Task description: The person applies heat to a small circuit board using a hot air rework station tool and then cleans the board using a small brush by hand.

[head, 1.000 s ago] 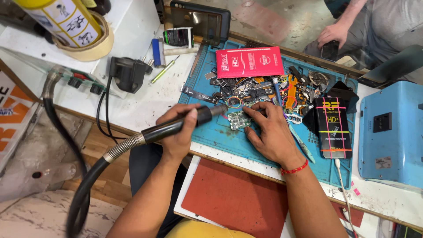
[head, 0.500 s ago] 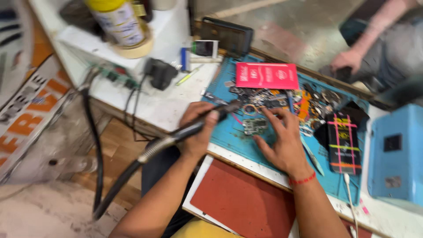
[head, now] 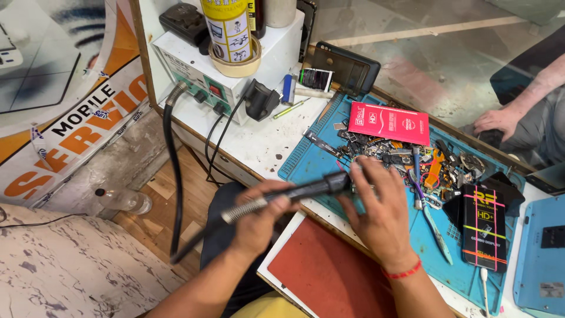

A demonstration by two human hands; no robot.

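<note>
The white workbench (head: pixel 259 141) is taken up mostly by a blue work mat (head: pixel 321 162), and beside the mat a white, box-shaped hot-air station (head: pixel 235 70) is seen with a yellow spray can (head: pixel 226 23) stood on top. A thick black hose (head: pixel 170 171) is run from the station down off the bench edge and up again to the hot-air handpiece (head: pixel 294 193). Below the mat a red pad (head: pixel 329 277) is laid, and on the mat's far side a red flat packet (head: pixel 388 122) rests against a heap of small metal and flex parts (head: pixel 406 162). A black packet (head: pixel 484 227) lies to the right of the heap.

The handpiece is gripped by the left hand (head: pixel 259 221), which is closed around the rear of the barrel where the spring collar meets the hose; it is held nearly level above the near edge of the mat. The right hand (head: pixel 382 215) is curled at the nozzle end, fingertips bent inward; whether something small is pinched there cannot be told, since the fingers hide it.

The handpiece is judged rigid and fairly light, though it will be tugged by the stiff hose. It is best taken at the insulated grip, as held, and the metal nozzle is best left untouched, since it may be hot.
</note>
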